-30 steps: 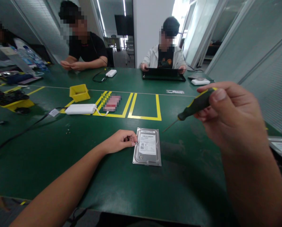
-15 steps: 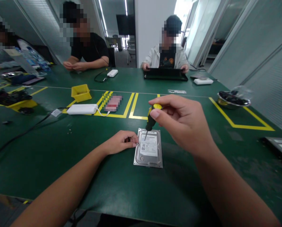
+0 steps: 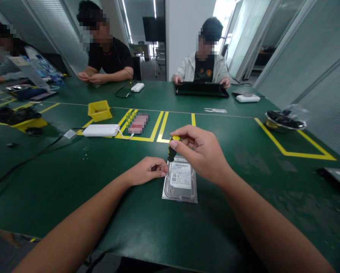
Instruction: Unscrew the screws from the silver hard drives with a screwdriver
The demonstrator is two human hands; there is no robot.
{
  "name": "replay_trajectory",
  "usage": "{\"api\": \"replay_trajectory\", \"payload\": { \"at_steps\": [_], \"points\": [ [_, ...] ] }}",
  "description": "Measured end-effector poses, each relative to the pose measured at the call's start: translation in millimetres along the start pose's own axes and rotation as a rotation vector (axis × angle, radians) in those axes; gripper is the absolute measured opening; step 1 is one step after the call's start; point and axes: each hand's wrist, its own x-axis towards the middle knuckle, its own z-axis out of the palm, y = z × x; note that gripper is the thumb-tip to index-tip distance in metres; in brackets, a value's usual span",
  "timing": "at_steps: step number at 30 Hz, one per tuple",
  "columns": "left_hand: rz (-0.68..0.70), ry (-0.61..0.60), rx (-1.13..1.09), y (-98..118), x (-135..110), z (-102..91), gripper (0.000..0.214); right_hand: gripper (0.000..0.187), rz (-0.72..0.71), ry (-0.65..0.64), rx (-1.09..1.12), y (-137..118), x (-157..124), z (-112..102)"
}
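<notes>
A silver hard drive (image 3: 181, 194) with a white label lies flat on the green table. My left hand (image 3: 147, 170) is at its left edge, fingers curled and thumb and fingertips closed on that edge. Above the drive's upper part, my right hand (image 3: 200, 151) grips a short black-and-yellow screwdriver (image 3: 172, 152) by the handle. The tool points down, close to the drive's upper left edge and my left fingertips. Its tip is too small to make out, so I cannot tell whether it touches a screw.
Ahead stand a yellow bin (image 3: 99, 110), a white power bank (image 3: 101, 130) and a phone (image 3: 138, 124). A metal bowl (image 3: 285, 123) of dark parts sits far right, a dark device (image 3: 336, 180) nearer. Across the table, one person holds a black panel (image 3: 202, 90); two others sit left.
My right hand has moved left and down, bringing the screwdriver from over the label to the drive's upper left edge. My left hand stays at the drive's edge.
</notes>
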Motion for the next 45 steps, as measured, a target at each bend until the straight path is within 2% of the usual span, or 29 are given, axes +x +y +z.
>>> {"api": "replay_trajectory", "payload": {
  "at_steps": [10, 30, 45],
  "points": [
    [-0.008, -0.017, 0.012, -4.1, 0.9, 0.3, 0.015, 0.021, -0.002, -0.014, -0.024, 9.7, 1.4, 5.7],
    [-0.020, -0.045, -0.033, 3.8, 0.9, -0.2, 0.012, 0.020, -0.001, -0.070, -0.018, 6.6, 2.5, 3.5],
    [-0.065, -0.034, -0.033, 1.1, 1.4, 1.5, 0.016, 0.015, -0.048, -0.002, -0.137, 15.8, 2.4, 3.2]
  ]
}}
